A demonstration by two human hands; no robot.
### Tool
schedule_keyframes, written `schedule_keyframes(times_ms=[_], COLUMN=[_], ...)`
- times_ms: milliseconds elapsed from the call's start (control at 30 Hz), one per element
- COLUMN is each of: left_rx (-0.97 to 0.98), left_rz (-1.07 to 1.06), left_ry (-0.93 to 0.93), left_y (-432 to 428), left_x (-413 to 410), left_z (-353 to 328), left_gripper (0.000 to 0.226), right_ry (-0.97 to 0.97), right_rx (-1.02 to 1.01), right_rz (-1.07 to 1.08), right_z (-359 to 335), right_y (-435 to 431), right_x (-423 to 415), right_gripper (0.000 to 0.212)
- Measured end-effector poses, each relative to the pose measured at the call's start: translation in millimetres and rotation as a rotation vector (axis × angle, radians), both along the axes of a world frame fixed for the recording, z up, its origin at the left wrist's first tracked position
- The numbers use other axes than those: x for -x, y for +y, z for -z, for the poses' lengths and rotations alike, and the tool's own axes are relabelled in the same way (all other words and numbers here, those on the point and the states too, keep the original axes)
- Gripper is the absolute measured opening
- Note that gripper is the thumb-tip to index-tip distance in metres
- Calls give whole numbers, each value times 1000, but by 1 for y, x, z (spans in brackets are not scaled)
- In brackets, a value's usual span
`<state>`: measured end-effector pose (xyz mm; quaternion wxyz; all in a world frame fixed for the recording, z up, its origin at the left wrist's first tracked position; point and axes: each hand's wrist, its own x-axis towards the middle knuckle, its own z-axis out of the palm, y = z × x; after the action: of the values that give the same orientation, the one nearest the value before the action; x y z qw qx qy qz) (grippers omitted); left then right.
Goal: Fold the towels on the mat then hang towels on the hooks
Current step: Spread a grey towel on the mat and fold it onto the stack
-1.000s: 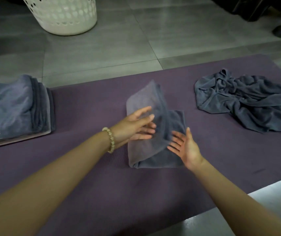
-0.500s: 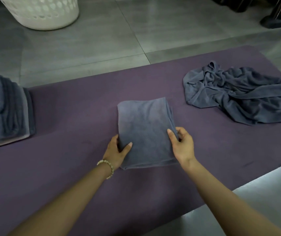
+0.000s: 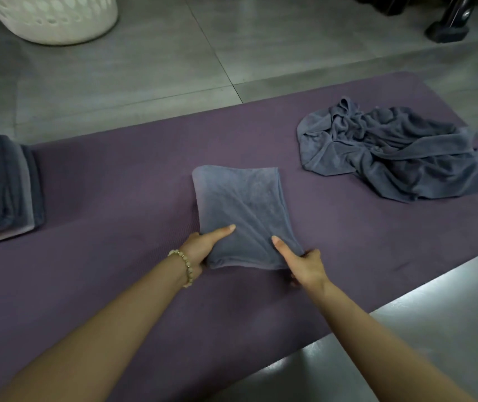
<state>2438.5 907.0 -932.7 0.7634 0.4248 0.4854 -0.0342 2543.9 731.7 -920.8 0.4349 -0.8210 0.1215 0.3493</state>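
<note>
A folded grey towel (image 3: 240,204) lies in the middle of the purple mat (image 3: 110,175). My left hand (image 3: 203,245) grips its near left corner, thumb on top and fingers underneath. My right hand (image 3: 301,262) grips the near right corner the same way. The near edge is gathered and creased between the two hands. A crumpled grey towel (image 3: 400,158) lies on the mat to the right. A stack of folded grey towels (image 3: 0,184) sits at the mat's left end.
A white perforated laundry basket (image 3: 55,18) stands on the grey tiled floor at the far left. A dark stand base (image 3: 449,30) is at the far right. Bare tile lies in front of the mat at the lower right.
The fold was laid flat a second ago with open hands. Both hands then slid to the towel's near corners and now grip them, bunching the near edge.
</note>
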Motion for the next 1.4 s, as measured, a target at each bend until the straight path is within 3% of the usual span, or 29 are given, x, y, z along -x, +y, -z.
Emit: schedule_keyframes(times_ms=[100,167,233,300,367,433,500,600,667,800,867,967,1033,1100,1167,1267,1333,1400], left_rx=[31,25,18,1,3,-58,-329,-817,-1044,-1664,-1764,-1461,-1207,-1054,-829,-502,-558,-642], left_rz=[-116,-152,-162,-141,-91,-41,26,194,208,184,143,146,235,182,-158,-556,-772,-855], left_ry=[-56,-62,-55,-39,-35,-5,68,310,367,298,402,690,727,564,226,-184,-244,-182], left_y=[-14,-22,-27,-27,-19,-4,23,71,100,154,180,214,232,245,252,266,281,288], left_x=[-11,-15,-12,-4,8,30,62,128,170,227,254,294,316,326,327,322,328,341], left_z=[-11,-14,-15,-19,-22,-29,-28,-25,-29,-60,-69,-73,-70,-76,-94,-126,-138,-134], left_gripper=[47,45,47,48,39,19,21,51,60,60,61,70,63,69,87,65,43,38], right_ry=[547,729,710,564,383,220,60,-90,-105,-71,-54,-46,-37,-20,27,106,60,-8], right_rx=[-214,-446,-632,-707,-731,-764,-751,-734,-711,-640,-636,-695,-759,-823,-887,-945,-913,-817], right_rz=[187,223,279,407,453,344,175,-17,-124,-348,-402,-462,-499,-536,-592,-678,-707,-680], right_z=[-20,-25,-26,-25,-23,-29,-43,-73,-93,-129,-150,-194,-222,-246,-262,-263,-240,-198], right_y=[-1,5,20,39,56,67,77,96,112,154,181,226,258,293,330,383,412,429], right_x=[20,31,38,42,42,42,40,37,41,63,78,104,125,148,169,197,216,230], right_gripper=[71,77,64,46,45,49,49,42,38,28,26,26,23,26,36,45,48,59])
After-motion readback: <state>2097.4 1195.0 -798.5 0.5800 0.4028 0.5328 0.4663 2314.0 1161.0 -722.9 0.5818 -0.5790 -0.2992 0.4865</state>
